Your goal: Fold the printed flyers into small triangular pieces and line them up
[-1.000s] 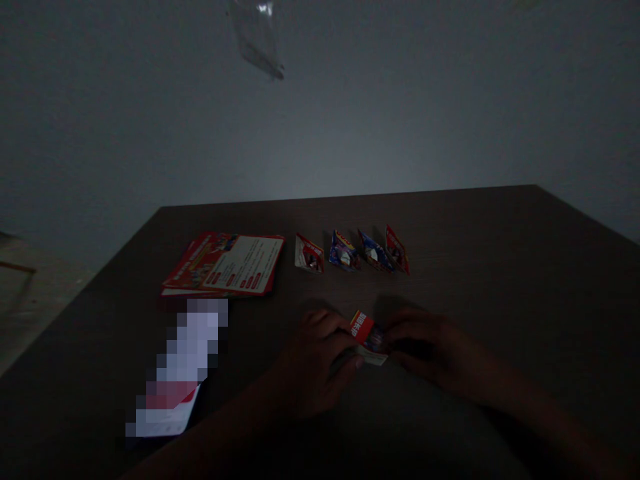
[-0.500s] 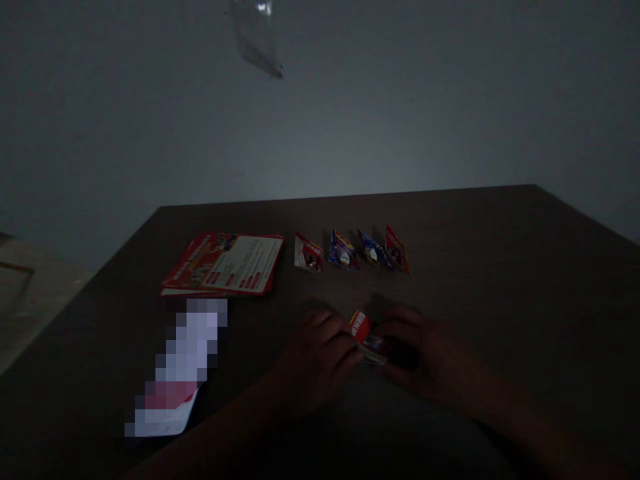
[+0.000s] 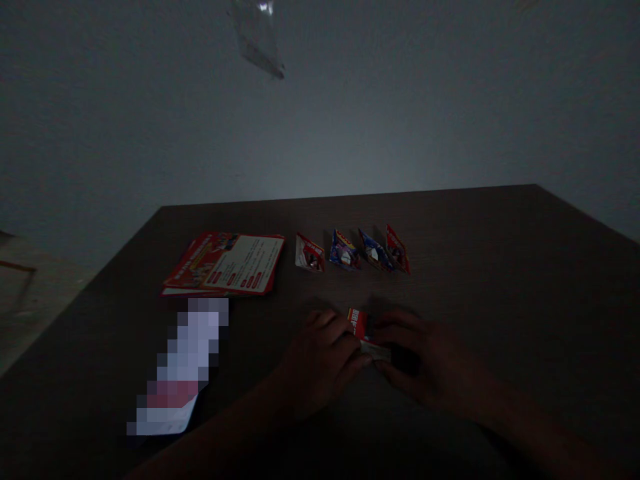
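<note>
Between my two hands is a small folded red paper piece (image 3: pixel 358 324) with white lettering and a pale lower edge. My left hand (image 3: pixel 323 360) grips it from the left, fingers curled and thumb at the lower edge. On the other side my right hand (image 3: pixel 425 357) holds it, with thumb and fingers closing on its right end. Beyond my hands stand similar folded pieces in a row: a red and white one (image 3: pixel 310 255), a blue one (image 3: pixel 344 251), another blue one (image 3: pixel 375 251) and a red one (image 3: pixel 397 249) at the right end.
A stack of red printed cards (image 3: pixel 230 265) lies on the dark table (image 3: pixel 475 233) at the left. Nearer me is a lit phone (image 3: pixel 185 373), its screen blurred out. A clear plastic pouch (image 3: pixel 257 40) hangs on the wall.
The folded red piece has turned slightly between my hands, and its pale lower edge shows more. My thumbs have come closer together below it. The row of pieces has not moved.
</note>
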`<state>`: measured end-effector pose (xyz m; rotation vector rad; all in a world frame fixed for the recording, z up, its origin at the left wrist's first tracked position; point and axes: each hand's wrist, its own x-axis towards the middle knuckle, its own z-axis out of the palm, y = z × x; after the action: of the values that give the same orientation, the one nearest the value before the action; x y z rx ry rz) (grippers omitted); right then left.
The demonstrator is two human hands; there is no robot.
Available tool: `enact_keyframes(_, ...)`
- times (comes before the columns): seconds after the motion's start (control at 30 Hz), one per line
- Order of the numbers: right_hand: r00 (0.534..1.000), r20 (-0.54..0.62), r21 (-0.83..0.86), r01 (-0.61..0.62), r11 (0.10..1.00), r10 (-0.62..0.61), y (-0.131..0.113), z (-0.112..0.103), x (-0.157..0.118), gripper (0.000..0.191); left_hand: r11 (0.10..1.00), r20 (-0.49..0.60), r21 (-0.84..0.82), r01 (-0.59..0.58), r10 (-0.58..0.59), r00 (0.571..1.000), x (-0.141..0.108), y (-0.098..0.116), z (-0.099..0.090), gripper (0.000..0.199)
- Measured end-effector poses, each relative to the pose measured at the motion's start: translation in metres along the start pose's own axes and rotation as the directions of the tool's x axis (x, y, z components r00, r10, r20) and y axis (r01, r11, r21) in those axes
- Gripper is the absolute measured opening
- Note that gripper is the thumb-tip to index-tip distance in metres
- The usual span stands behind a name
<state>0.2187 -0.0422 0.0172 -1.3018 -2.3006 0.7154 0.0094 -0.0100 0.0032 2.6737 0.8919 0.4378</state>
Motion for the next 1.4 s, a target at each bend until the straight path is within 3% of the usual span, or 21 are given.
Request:
enact_keyframes(0.17, 1.0, 0.002, 0.016, 0.009, 1.0, -0.009, 0.001, 0.0, 0.001, 0.024, 1.0, -0.005, 0.025, -0.002, 0.002, 1.0, 0.001, 0.001, 0.0, 0.022)
enact_keyframes(0.8, 0.997, -0.018, 0.129, 0.073, 0.989, -0.071, 0.011, -0.001, -0.003, 0.027, 0.955, -0.012, -0.294, 0.023, -0.028, 1.0, -0.001, -0.003, -0.003, 0.035)
enact_keyframes(1.1, 0.998, 0.004, 0.086, 0.063, 0.994, -0.064, 0.011, 0.0, -0.004, 0.034, 0.965, -0.003, -0.26, 0.043, -0.045, 0.999, -0.001, -0.001, -0.005, 0.025)
enact_keyframes(1.4, 0.997, -0.054, 0.031, 0.053, 0.998, -0.051, 0.015, 0.0, -0.003, 0.025, 0.984, -0.037, -0.135, 0.12, -0.126, 0.991, -0.005, 0.005, -0.004, 0.024)
